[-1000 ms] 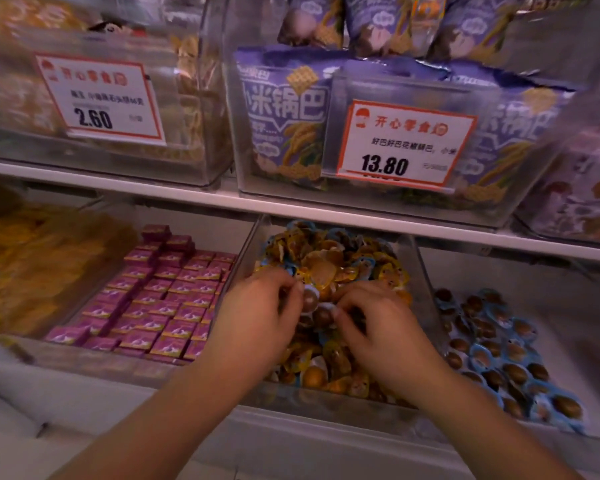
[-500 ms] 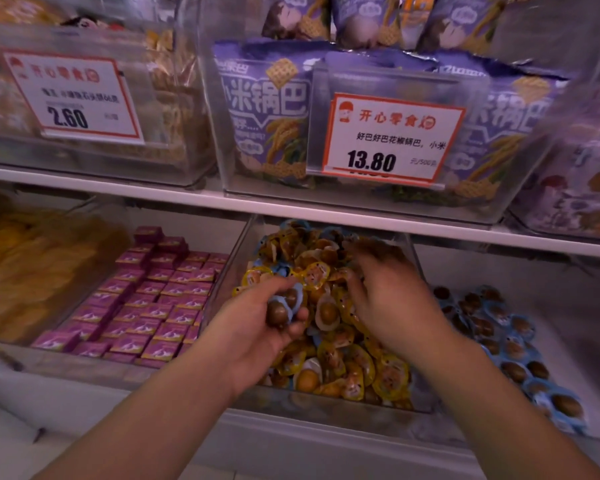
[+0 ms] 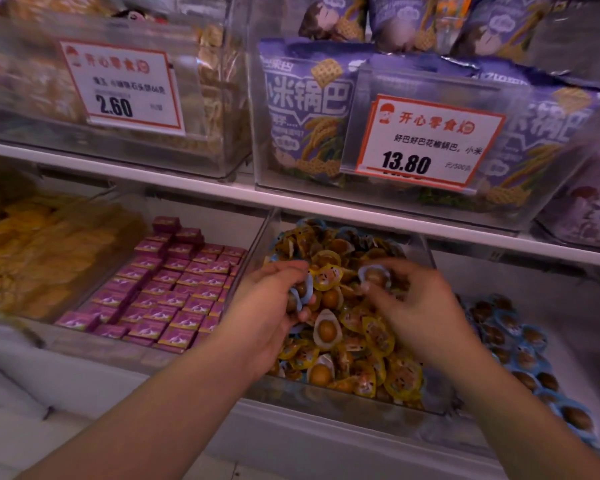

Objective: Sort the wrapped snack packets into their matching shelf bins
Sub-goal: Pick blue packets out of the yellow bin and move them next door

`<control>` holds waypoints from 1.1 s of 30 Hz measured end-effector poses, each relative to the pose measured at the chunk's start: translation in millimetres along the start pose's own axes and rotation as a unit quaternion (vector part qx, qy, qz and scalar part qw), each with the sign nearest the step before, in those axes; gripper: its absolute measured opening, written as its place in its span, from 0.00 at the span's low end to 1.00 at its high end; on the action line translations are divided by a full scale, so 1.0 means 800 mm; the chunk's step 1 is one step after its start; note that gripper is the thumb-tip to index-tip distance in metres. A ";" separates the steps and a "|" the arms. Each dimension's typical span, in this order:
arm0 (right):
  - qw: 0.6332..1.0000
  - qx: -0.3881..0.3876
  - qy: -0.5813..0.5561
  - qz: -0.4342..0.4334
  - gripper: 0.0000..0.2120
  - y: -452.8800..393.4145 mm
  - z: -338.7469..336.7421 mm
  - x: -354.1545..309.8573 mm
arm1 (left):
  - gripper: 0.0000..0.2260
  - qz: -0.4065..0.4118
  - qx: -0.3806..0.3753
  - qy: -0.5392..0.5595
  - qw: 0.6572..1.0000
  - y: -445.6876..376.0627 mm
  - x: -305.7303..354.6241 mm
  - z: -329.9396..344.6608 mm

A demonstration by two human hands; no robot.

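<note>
A clear middle bin (image 3: 257, 251) on the lower shelf holds a heap of yellow-wrapped egg packets (image 3: 371, 344) with a few blue-wrapped ones mixed in. My left hand (image 3: 267, 313) hovers over the bin's left side and grips a small bunch of blue-wrapped egg packets (image 3: 300, 292). My right hand (image 3: 416, 306) is over the right side of the heap and pinches one blue-wrapped egg packet (image 3: 374, 277) between thumb and fingertips. To the right, another bin holds blue-wrapped egg packets (image 3: 520, 344).
Left of the middle bin lie rows of small purple boxes (image 3: 174, 289), then a bin of yellow packets (image 3: 32, 258). The upper shelf (image 3: 187, 188) carries clear bins with price cards 2.60 (image 3: 118, 88) and 13.80 (image 3: 426, 143) and purple snack bags (image 3: 309, 109).
My right hand came back from the rear of the heap, now pinching a blue-wrapped packet. My left hand has kept its blue-wrapped packets and stays over the left side.
</note>
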State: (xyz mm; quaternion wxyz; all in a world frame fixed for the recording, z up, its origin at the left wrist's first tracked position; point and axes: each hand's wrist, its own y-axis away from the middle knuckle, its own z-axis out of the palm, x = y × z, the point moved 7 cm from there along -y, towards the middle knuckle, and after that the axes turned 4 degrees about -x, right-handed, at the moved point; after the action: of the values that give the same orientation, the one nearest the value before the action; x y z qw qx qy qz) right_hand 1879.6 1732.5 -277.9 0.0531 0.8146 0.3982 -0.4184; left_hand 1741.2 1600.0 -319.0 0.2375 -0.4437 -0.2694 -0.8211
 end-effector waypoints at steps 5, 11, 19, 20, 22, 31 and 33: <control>0.809 -0.080 -0.530 0.243 0.09 0.048 0.044 -0.006 | 0.09 0.272 0.003 -0.286 0.919 0.029 0.025 0.033; 0.710 -0.133 -0.651 0.234 0.18 0.081 0.026 -0.037 | 0.24 0.421 -0.109 -0.586 0.684 0.083 -0.008 0.122; 0.837 -0.016 -0.518 0.176 0.10 0.074 -0.072 0.042 | 0.31 0.418 -0.234 -0.658 0.581 0.084 -0.040 0.153; 0.854 0.024 -0.480 0.200 0.09 0.068 -0.088 0.068 | 0.28 0.404 -0.215 -0.675 0.578 0.072 -0.039 0.147; 0.882 0.097 -0.383 0.258 0.06 0.062 -0.117 0.121 | 0.25 0.365 -0.153 -0.727 0.561 0.042 -0.033 0.129; 0.855 0.183 -0.371 0.312 0.06 0.024 -0.144 0.194 | 0.31 0.238 -0.135 -0.829 0.489 -0.021 -0.051 0.072; 0.912 0.150 -0.242 0.296 0.06 0.021 -0.134 0.184 | 0.28 0.239 -0.147 -0.832 0.478 -0.018 -0.050 0.073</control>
State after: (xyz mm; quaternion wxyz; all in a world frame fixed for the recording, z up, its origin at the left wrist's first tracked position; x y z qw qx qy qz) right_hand 2008.9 1855.3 -319.3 0.1463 0.7674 0.0461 -0.6225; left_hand 1787.2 1654.6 -329.3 0.0206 -0.9948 -0.0991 -0.0062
